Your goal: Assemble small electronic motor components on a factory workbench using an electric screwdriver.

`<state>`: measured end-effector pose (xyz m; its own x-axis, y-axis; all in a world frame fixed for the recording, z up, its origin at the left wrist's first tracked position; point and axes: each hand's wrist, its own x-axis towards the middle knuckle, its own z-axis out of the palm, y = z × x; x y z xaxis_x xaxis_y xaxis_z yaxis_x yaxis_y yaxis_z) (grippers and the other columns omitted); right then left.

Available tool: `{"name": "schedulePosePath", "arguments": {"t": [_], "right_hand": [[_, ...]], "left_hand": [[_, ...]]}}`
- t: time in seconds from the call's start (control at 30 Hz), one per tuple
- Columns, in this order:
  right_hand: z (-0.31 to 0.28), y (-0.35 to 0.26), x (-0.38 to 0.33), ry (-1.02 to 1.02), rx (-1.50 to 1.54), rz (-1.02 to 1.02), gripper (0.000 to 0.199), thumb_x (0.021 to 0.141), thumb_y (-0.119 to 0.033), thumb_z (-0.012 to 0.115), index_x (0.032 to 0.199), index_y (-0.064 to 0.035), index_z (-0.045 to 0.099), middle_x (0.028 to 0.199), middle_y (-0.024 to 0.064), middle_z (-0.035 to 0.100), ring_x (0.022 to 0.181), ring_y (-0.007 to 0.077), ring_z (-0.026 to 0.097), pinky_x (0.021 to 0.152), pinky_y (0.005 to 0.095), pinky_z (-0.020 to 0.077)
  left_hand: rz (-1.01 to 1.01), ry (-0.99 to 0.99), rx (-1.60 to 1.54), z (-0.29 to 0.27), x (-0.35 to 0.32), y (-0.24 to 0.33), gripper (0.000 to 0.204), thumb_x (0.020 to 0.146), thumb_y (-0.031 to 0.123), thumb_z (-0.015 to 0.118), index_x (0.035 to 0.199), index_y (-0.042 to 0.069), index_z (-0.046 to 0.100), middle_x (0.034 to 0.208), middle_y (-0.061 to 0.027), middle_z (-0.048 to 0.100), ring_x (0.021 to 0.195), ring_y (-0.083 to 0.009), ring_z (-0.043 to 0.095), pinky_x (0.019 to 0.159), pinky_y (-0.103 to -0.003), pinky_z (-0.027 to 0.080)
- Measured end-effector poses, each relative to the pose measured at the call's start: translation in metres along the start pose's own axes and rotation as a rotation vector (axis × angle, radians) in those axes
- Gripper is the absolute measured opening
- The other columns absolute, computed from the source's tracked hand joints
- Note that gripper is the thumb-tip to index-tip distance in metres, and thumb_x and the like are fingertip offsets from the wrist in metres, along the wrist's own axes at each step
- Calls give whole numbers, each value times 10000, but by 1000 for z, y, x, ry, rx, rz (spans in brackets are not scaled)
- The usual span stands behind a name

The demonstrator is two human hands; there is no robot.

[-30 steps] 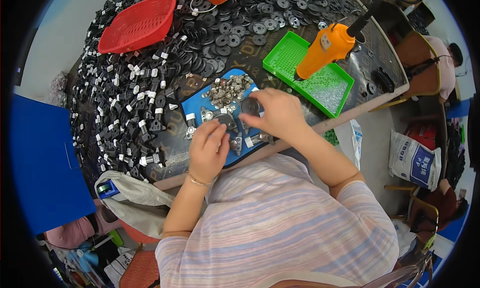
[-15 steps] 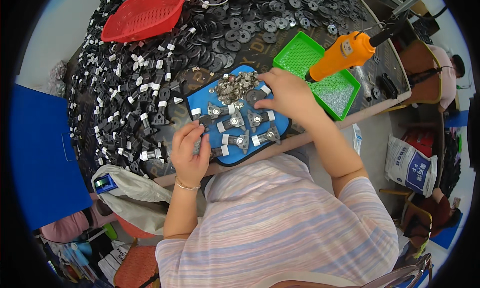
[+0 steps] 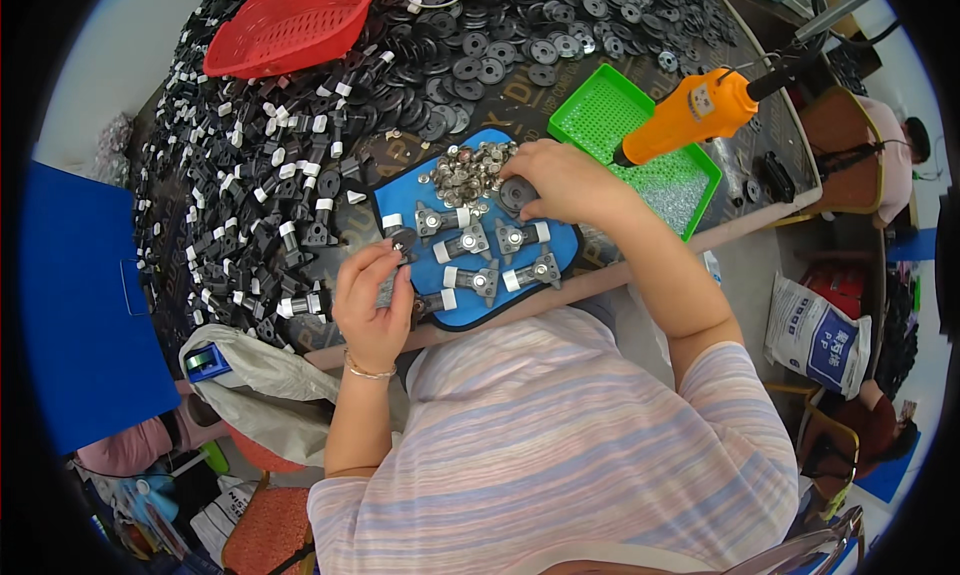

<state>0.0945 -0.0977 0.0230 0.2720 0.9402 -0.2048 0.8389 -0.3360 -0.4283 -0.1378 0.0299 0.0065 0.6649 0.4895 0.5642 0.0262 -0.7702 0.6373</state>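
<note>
My left hand (image 3: 372, 310) is closed at the left edge of a blue mat (image 3: 425, 265). Its fingertips pinch a small black part with a round end (image 3: 402, 241), partly hidden by the fingers. Across the mat, my right hand (image 3: 568, 180) bends its thumb and fingers around a black part with a round disc (image 3: 517, 194); the rest of that part is covered. Between the hands lie several black-and-white assembled pieces (image 3: 463, 243) with silver centres. A heap of small silver metal pieces (image 3: 470, 170) sits at the mat's far side.
An orange electric screwdriver (image 3: 690, 118) hangs above a green tray (image 3: 705, 170) holding small shiny pieces. Black parts with white ends (image 3: 240, 195) cover the table's left, black discs (image 3: 545, 51) its far side. A red basket (image 3: 290, 30) stands among them. People sit at the right.
My right fingers have curled further round the disc part, and its white end is now hidden. My left hand has shifted slightly, and the round end of its part shows more.
</note>
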Motion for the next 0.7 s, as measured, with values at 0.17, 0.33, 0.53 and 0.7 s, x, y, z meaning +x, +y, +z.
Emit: {"name": "schedulePosePath", "arguments": {"t": [0.17,0.33,0.53,0.7], "right_hand": [[-1,-6,-4,19,-41,14,447,589,-159,772,995,-75,605,991,76,589,1003,269,531,848,362,438],[1,-3,-5,43,-42,-1,448,589,-160,771,996,-78,604,986,73,589,988,264,539,836,356,443],[2,-3,-5,59,-74,5,450,589,-166,772,999,-83,605,977,67,589,984,259,539,837,359,441],[1,-4,-6,53,-88,-2,454,597,-159,767,1015,-87,606,998,67,592,995,258,539,844,362,440]], "left_hand": [[13,-3,-20,1,2,2,179,699,-52,638,870,-3,616,922,-132,602,852,-255,611,741,-315,492],[18,-4,-30,2,2,4,176,703,-51,637,870,-2,616,923,-132,601,853,-255,612,740,-316,494],[25,-10,-38,3,2,5,177,700,-56,636,867,-3,614,913,-130,599,852,-255,612,736,-317,495],[21,-9,-50,3,0,5,175,700,-63,632,864,-5,614,909,-129,597,848,-255,612,732,-317,495]]}}
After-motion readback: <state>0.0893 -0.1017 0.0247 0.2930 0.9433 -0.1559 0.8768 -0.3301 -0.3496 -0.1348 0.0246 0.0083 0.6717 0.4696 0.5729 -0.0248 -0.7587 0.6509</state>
